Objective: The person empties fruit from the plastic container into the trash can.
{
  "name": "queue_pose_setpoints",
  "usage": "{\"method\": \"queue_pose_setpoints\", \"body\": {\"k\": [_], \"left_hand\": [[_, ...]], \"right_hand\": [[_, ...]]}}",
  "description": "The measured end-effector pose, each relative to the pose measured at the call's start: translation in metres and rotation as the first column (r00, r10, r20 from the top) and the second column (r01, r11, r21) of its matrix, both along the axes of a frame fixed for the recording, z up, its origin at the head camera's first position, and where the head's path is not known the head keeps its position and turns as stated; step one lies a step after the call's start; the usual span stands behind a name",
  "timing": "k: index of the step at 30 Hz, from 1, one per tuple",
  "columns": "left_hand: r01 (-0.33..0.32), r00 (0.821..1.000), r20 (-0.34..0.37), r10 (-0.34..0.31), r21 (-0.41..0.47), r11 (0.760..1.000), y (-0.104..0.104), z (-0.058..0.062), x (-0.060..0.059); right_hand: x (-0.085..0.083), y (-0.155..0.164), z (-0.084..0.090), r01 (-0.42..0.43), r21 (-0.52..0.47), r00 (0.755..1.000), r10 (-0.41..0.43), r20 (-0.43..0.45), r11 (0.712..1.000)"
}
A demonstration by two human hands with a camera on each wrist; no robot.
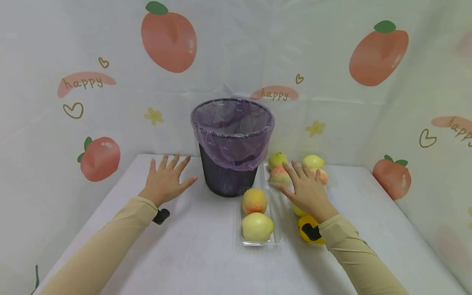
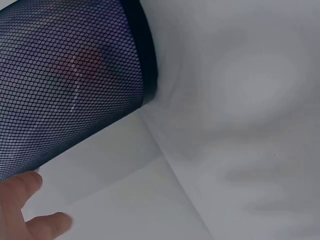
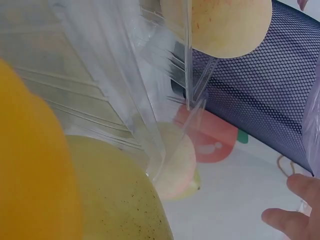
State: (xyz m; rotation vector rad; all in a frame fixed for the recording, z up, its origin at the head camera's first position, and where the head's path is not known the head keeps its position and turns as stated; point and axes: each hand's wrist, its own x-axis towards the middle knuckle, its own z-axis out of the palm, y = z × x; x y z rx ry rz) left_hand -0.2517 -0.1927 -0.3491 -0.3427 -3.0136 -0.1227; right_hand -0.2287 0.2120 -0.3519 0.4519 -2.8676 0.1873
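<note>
My left hand (image 1: 166, 179) is open with fingers spread, flat over the white table (image 1: 184, 254) just left of the black mesh bin (image 1: 230, 145), which has a purple liner. In the left wrist view two fingertips (image 2: 30, 210) show below the bin's mesh wall (image 2: 65, 80). My right hand (image 1: 307, 189) is open, fingers spread, hovering over a clear tray of fruit (image 1: 313, 235) at the bin's right. Beneath it lie a yellow pear (image 1: 298, 211) and an orange-yellow fruit (image 1: 307, 233). The right wrist view shows the tray's wall (image 3: 125, 100) and fingertips (image 3: 295, 215).
A second clear tray (image 1: 277, 239) in front of the bin holds a peach (image 1: 254, 200) and a yellow-green apple (image 1: 257, 226). Behind the right hand lie a green pear (image 1: 277, 160), a lemon-yellow fruit (image 1: 313, 161) and two pinkish peaches (image 1: 279, 175). A fruit-print curtain (image 1: 110, 82) backs the table.
</note>
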Motion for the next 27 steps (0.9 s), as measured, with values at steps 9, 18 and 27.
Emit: {"method": "queue_pose_setpoints", "body": {"k": [9, 18, 27], "left_hand": [[0.048, 0.995, 0.088, -0.055, 0.078, 0.996, 0.0040, -0.0034, 0.0001], [0.033, 0.974, 0.215, -0.065, 0.151, 0.988, 0.0054, -0.0037, -0.0030], [0.031, 0.970, 0.232, -0.071, 0.173, 0.984, 0.0083, -0.0027, -0.0053]], "right_hand": [[0.0003, 0.0025, -0.0019, -0.036, 0.002, 0.999, 0.036, 0.026, 0.999], [-0.0007, 0.0054, 0.0006, -0.029, -0.037, 0.995, 0.032, 0.090, 0.999], [-0.0051, 0.0063, 0.0027, -0.054, -0.101, 0.994, 0.062, 0.087, 0.993]]}}
